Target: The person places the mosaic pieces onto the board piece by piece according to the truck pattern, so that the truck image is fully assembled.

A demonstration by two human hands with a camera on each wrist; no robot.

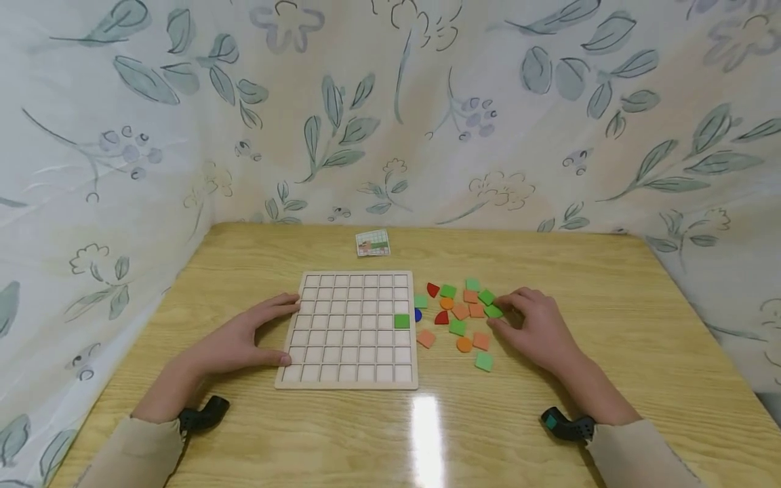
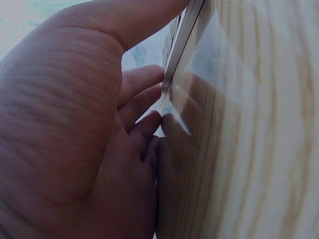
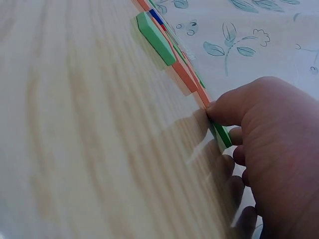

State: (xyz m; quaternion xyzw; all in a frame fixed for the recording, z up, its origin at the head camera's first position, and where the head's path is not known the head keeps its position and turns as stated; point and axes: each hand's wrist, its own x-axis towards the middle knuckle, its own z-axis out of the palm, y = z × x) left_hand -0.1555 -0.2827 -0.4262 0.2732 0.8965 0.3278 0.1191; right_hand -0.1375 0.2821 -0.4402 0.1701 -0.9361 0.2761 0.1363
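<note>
A wooden grid board (image 1: 344, 332) lies on the table with one green tile (image 1: 401, 321) in a cell near its right side. At the board's left edge, my left hand (image 1: 234, 339) rests with fingers spread and fairly straight, thumb and fingertips touching the rim. My right hand (image 1: 537, 332) is at the right end of the loose pieces, pinching a green square tile (image 3: 223, 135) by its edges between thumb and index finger. Another green tile (image 1: 486, 297) lies just beyond it. Beside these are orange square tiles (image 1: 476, 310) and a light green tile (image 1: 483, 361).
Among the loose pieces are orange discs (image 1: 464, 344), red quarter-circles (image 1: 442, 318) and a blue piece (image 1: 417, 314) against the board's right edge. A small printed pattern card (image 1: 373, 242) lies behind the board. Patterned cloth (image 1: 390, 135) hangs along the table's back.
</note>
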